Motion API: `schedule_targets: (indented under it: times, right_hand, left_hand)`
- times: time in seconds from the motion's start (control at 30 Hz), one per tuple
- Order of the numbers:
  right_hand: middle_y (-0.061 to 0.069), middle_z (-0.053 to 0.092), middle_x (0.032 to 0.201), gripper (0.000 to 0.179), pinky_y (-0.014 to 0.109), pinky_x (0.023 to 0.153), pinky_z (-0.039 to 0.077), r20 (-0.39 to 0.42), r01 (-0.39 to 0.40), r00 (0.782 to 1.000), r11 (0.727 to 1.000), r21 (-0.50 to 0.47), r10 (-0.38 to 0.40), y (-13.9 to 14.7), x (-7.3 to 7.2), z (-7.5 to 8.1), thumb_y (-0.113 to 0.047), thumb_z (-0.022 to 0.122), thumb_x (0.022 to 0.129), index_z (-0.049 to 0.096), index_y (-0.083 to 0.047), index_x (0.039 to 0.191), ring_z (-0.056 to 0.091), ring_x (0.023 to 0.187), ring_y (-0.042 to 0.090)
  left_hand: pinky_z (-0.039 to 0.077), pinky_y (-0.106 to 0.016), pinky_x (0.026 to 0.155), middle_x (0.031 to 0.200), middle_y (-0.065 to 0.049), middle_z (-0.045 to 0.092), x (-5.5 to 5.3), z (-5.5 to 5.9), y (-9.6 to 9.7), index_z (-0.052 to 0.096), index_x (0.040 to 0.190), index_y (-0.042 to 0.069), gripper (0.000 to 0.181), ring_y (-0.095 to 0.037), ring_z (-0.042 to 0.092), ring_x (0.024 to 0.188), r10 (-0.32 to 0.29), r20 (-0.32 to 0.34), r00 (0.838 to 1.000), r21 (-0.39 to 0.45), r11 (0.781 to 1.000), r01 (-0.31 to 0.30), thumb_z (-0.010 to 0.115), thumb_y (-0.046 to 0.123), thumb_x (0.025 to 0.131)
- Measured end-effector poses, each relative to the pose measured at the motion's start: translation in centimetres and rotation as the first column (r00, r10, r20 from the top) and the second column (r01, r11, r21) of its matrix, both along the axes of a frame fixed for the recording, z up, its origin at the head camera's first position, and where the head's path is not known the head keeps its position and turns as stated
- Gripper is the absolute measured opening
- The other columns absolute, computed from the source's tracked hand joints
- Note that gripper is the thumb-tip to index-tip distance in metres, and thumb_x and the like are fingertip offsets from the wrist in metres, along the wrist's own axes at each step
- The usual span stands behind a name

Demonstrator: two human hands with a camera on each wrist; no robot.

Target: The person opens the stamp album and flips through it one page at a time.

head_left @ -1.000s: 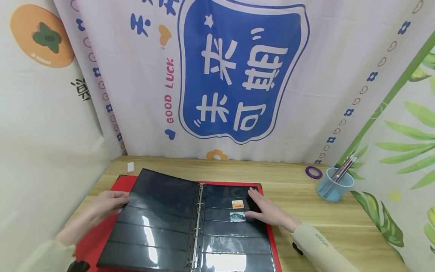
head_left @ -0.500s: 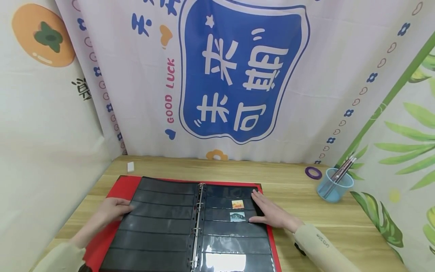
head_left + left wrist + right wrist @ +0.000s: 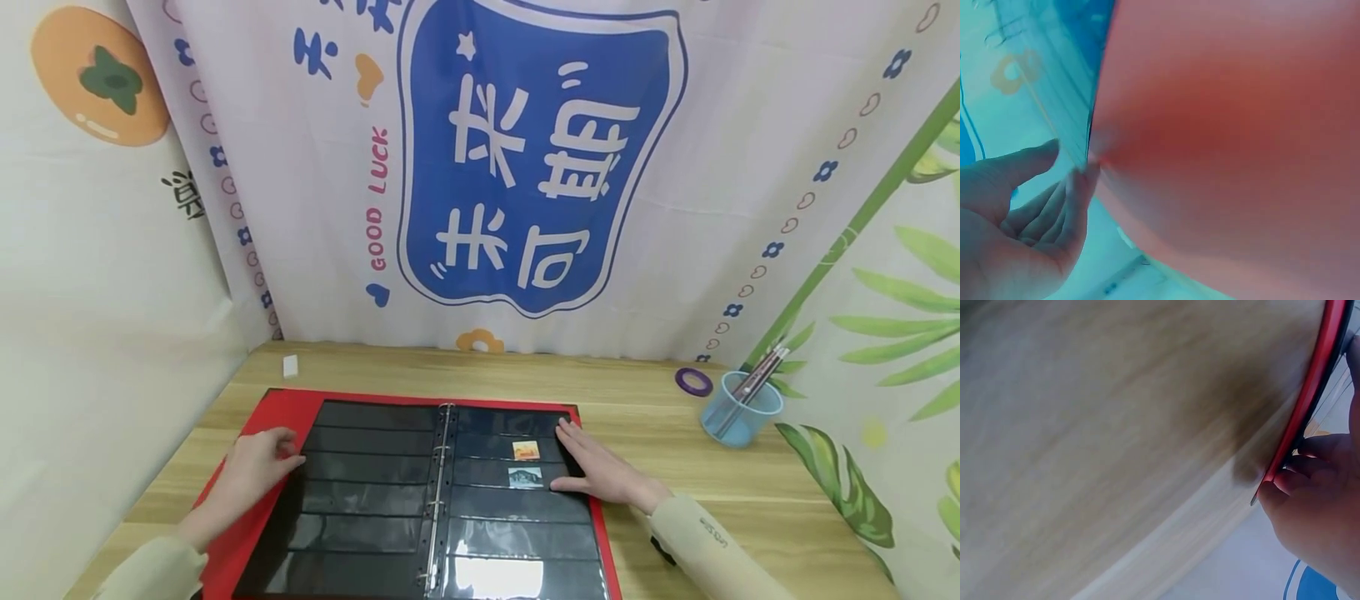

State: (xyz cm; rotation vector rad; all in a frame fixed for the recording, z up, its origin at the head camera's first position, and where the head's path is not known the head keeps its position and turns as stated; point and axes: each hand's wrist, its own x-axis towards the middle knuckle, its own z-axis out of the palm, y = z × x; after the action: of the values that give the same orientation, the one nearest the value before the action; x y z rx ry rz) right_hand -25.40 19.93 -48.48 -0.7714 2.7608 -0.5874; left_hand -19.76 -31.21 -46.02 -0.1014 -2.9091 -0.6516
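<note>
A red stamp album (image 3: 288, 410) lies open on the table, its black pocket pages held by metal rings (image 3: 437, 492). My left hand (image 3: 251, 471) is at the outer edge of the left page (image 3: 360, 492), thumb and fingers loosely bent. In the left wrist view a fingertip meets the edge of the page (image 3: 1072, 87), while the thumb stands apart from it. With fingers spread, my right hand (image 3: 596, 468) rests on the right page's outer edge. Beside its thumb, two small stamps sit in the pockets, an orange stamp (image 3: 526, 451) and a greenish stamp (image 3: 525, 477).
On the wooden table (image 3: 637, 400), a blue pen cup (image 3: 738, 410) with several pens stands at the right. Near it lies a purple ring (image 3: 693, 382). A small white block (image 3: 290, 366) is at the back left. Printed cloth (image 3: 315, 208) hangs behind.
The left page, raised at its outer edge a second ago, has come down flat. My left hand followed it down and rightward, and its fingers have loosened. My right hand has barely shifted.
</note>
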Motion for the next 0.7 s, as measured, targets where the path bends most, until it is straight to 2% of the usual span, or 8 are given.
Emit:
schedule_targets:
  times: [0.07, 0.13, 0.2, 0.27, 0.33, 0.43, 0.7]
  right_hand:
    - [0.02, 0.019, 0.165, 0.095, 0.058, 0.12, 0.027, -0.008, -0.003, 1.0, 1.0, 0.005, 0.003, 0.1, 0.0, 0.0, -0.055, 0.065, 0.089, 0.027, 0.001, 0.155, 0.023, 0.152, 0.041]
    - [0.021, 0.02, 0.165, 0.095, 0.058, 0.12, 0.028, -0.018, -0.008, 1.0, 1.0, 0.007, 0.008, 0.2, 0.0, -0.1, -0.055, 0.065, 0.089, 0.027, 0.001, 0.155, 0.023, 0.152, 0.041]
    - [0.022, 0.02, 0.164, 0.094, 0.058, 0.12, 0.028, -0.034, -0.015, 0.999, 1.0, 0.008, 0.015, 0.2, 0.1, -0.1, -0.055, 0.066, 0.089, 0.028, 0.002, 0.154, 0.023, 0.151, 0.041]
    - [0.023, 0.02, 0.164, 0.095, 0.058, 0.12, 0.027, -0.048, -0.019, 0.999, 1.0, 0.01, 0.019, 0.3, 0.1, -0.2, -0.055, 0.066, 0.089, 0.027, 0.003, 0.154, 0.023, 0.151, 0.042]
    - [0.023, 0.02, 0.164, 0.097, 0.058, 0.121, 0.027, -0.061, -0.018, 0.998, 1.0, 0.015, 0.019, 0.3, 0.0, -0.3, -0.055, 0.066, 0.088, 0.026, 0.003, 0.154, 0.022, 0.151, 0.042]
    - [0.023, 0.017, 0.165, 0.103, 0.056, 0.122, 0.026, -0.067, 0.0, 0.998, 0.999, 0.032, 0.002, 0.3, -0.3, -0.4, -0.059, 0.067, 0.086, 0.023, 0.002, 0.155, 0.021, 0.152, 0.041]
    - [0.019, 0.016, 0.166, 0.108, 0.054, 0.123, 0.026, -0.034, 0.029, 0.999, 0.997, 0.066, -0.027, 0.4, -0.9, -0.4, -0.065, 0.068, 0.082, 0.024, -0.001, 0.156, 0.021, 0.153, 0.038]
  left_hand:
    - [0.06, -0.045, 0.072, 0.098, -0.022, 0.073, 0.1, -0.5, 0.8, 0.066, 0.113, -0.011, 0.044, -0.03, 0.07, 0.083, -0.074, -0.071, 0.995, -0.063, 0.996, 0.07, 0.082, 0.012, 0.078]
    - [0.06, -0.048, 0.081, 0.115, -0.024, 0.069, 0.2, -0.8, 1.7, 0.061, 0.124, -0.009, 0.054, -0.036, 0.069, 0.1, -0.173, -0.086, 0.981, -0.113, 0.98, 0.162, 0.08, 0.018, 0.082]
    - [0.056, -0.052, 0.093, 0.135, -0.023, 0.061, 0.5, -1.1, 2.5, 0.053, 0.138, -0.006, 0.065, -0.04, 0.06, 0.123, -0.274, -0.039, 0.961, -0.137, 0.954, 0.266, 0.076, 0.026, 0.086]
    - [0.051, -0.054, 0.101, 0.148, -0.019, 0.051, 0.7, -1.4, 3.1, 0.044, 0.147, 0.0, 0.073, -0.04, 0.05, 0.135, -0.36, 0.027, 0.933, -0.165, 0.919, 0.359, 0.07, 0.038, 0.091]
    - [0.046, -0.055, 0.107, 0.156, -0.015, 0.042, 0.9, -1.8, 3.7, 0.038, 0.152, 0.005, 0.077, -0.038, 0.042, 0.143, -0.409, 0.097, 0.907, -0.182, 0.889, 0.42, 0.061, 0.05, 0.094]
    - [0.041, -0.056, 0.112, 0.16, -0.01, 0.037, 1.1, -2.5, 4.4, 0.035, 0.154, 0.009, 0.083, -0.035, 0.037, 0.147, -0.442, 0.143, 0.886, -0.225, 0.857, 0.464, 0.049, 0.064, 0.094]
    - [0.039, -0.055, 0.114, 0.162, -0.008, 0.034, 1.3, -3.4, 4.8, 0.036, 0.154, 0.012, 0.086, -0.032, 0.037, 0.147, -0.472, 0.139, 0.871, -0.318, 0.811, 0.49, 0.04, 0.072, 0.092]
